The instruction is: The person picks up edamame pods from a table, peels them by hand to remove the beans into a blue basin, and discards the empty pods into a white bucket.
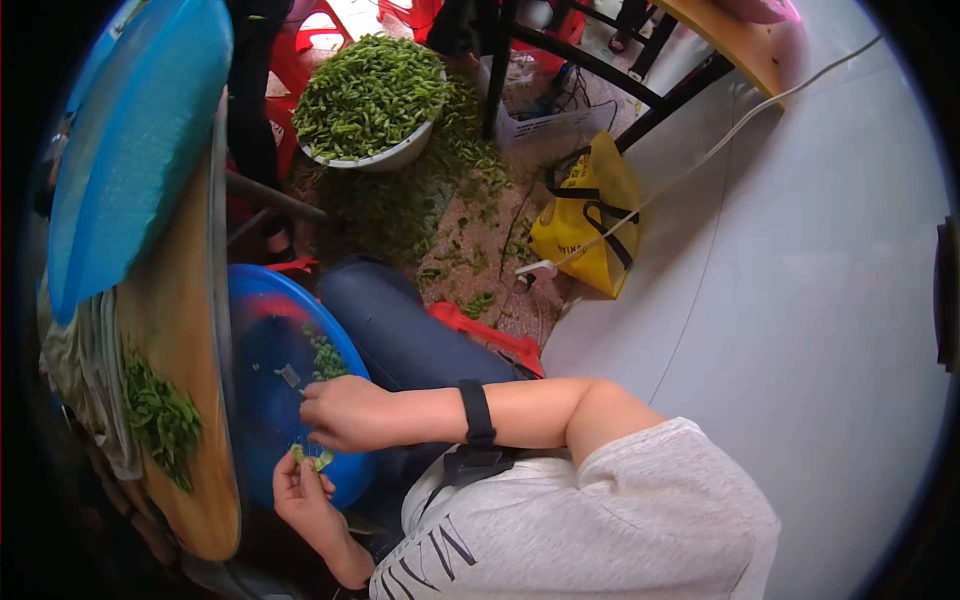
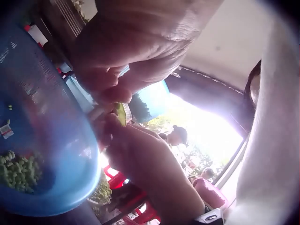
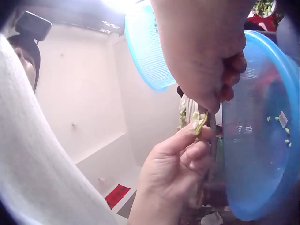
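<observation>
Small green bean pod [image 1: 310, 458] is held between both hands just above the near rim of the round blue plastic basin [image 1: 255, 400], probably so its contents drop inside. The left hand [image 1: 305, 497] grips it from below with curled fingers, and the right hand [image 1: 345, 412] pinches its top. Loose green pods [image 1: 160, 415] lie within reach on the wooden worktop [image 1: 185, 300] at left.

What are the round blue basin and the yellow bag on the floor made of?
The round blue basin looks like glossy plastic: light glows through its thin wall. The yellow bag with black straps seems soft matte fabric; it slumps and creases.
</observation>
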Demonstrator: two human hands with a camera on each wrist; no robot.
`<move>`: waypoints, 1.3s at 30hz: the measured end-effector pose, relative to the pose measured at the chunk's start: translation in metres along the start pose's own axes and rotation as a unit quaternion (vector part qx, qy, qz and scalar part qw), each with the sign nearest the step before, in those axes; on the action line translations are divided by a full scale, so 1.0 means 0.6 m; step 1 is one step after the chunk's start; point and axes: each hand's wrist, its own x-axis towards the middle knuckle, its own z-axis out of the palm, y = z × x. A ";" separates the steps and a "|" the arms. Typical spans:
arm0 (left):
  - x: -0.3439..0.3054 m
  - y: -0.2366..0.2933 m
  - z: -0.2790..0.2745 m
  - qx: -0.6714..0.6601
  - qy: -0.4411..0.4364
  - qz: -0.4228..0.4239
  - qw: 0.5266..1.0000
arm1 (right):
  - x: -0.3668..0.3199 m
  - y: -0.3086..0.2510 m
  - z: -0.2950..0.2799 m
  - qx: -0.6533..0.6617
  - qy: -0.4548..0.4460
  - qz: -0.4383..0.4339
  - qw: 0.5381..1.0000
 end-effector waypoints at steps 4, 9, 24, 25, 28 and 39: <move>0.003 -0.009 -0.027 -0.071 0.032 -0.040 0.996 | 0.000 -0.013 0.007 0.053 -0.017 -0.020 0.998; 0.004 0.029 -0.034 -0.197 0.036 -0.031 0.979 | 0.026 -0.056 -0.010 0.242 -0.101 0.152 0.953; -0.003 -0.034 -0.058 -0.090 0.118 0.091 0.985 | 0.062 -0.107 0.081 -0.087 -0.135 -0.073 0.984; -0.001 -0.040 -0.062 -0.051 0.121 0.114 0.985 | 0.062 -0.108 0.087 -0.108 -0.125 -0.079 0.983; 0.000 -0.046 -0.070 -0.053 0.131 0.119 0.983 | 0.069 -0.108 0.094 -0.144 -0.138 -0.061 0.978; -0.038 -0.167 -0.263 0.125 0.301 -0.040 0.945 | 0.082 -0.085 0.084 -0.114 -0.172 -0.073 0.976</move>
